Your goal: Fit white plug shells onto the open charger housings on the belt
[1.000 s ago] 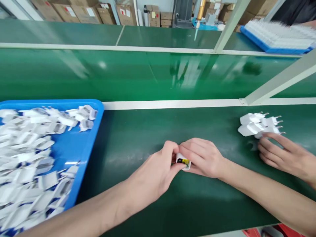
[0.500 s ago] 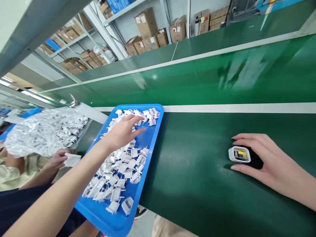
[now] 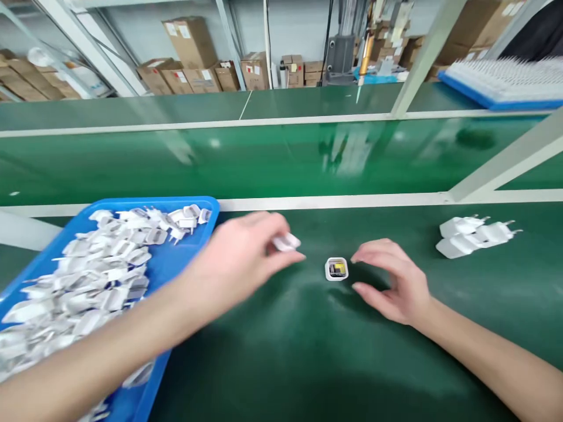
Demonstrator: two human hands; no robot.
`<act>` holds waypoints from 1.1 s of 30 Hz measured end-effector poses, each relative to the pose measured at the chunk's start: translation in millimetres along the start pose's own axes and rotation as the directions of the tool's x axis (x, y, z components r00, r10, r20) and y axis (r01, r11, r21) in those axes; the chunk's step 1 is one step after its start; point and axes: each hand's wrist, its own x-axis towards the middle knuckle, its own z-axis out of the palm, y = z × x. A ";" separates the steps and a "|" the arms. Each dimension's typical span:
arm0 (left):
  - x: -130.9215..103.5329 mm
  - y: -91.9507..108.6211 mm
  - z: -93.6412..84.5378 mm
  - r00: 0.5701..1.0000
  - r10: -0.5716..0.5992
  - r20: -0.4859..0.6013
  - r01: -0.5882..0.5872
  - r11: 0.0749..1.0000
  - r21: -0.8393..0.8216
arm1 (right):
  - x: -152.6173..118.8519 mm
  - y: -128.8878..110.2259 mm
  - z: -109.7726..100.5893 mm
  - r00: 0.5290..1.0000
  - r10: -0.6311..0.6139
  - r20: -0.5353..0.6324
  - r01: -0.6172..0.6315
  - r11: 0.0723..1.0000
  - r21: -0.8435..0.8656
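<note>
Between thumb and fingers of my left hand point(image 3: 250, 249) is a white plug cover point(image 3: 287, 241), partly hidden by the fingers. On the green bench, between my hands, stands a white charger housing point(image 3: 336, 269) with its top uncovered; yellow and dark parts show inside. My right hand point(image 3: 393, 278) is just right of that housing, thumb and fingers apart, not touching it. A blue tray point(image 3: 165, 366) at the left carries a heap of white plug covers point(image 3: 105, 275), many with pins.
Several white chargers with pins point(image 3: 477, 234) lie together at the right of the bench point(image 3: 272, 363). A pale frame post point(image 3: 510, 158) slants along the bench's far edge. Behind the green conveyor point(image 3: 264, 158) are cardboard boxes point(image 3: 193, 44) and a blue tray of white pieces point(image 3: 505, 88).
My left hand has come from the tray out over the bench with a plug cover. My right hand has opened clear of the charger housing. The view has swung right.
</note>
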 end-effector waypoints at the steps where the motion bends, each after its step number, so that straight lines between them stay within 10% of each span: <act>1: 5.1 20.0 15.3 0.997 -0.029 0.078 0.041 0.987 -0.158 | -0.3 -2.1 0.6 0.999 0.003 0.032 -0.003 1.000 0.003; 6: 27.6 66.3 60.1 0.952 0.061 0.301 0.119 0.831 -0.544 | 1.6 -1.9 -2.8 0.998 0.046 -0.033 -0.049 0.994 -0.103; 15: 19.9 18.3 77.2 0.966 0.157 0.204 -0.076 0.931 -0.356 | 10.3 2.6 -8.2 0.977 0.185 0.110 -0.187 0.982 0.008; 21: 21.7 12.1 110.1 0.976 0.184 0.117 -0.112 0.882 -0.458 | 11.0 -2.5 3.2 0.944 0.286 0.167 -0.283 0.958 -0.044; 33: 19.7 8.7 122.1 0.979 0.206 0.000 -0.186 0.882 -0.433 | 15.5 -7.1 -0.9 0.911 0.307 0.276 -0.282 0.951 -0.127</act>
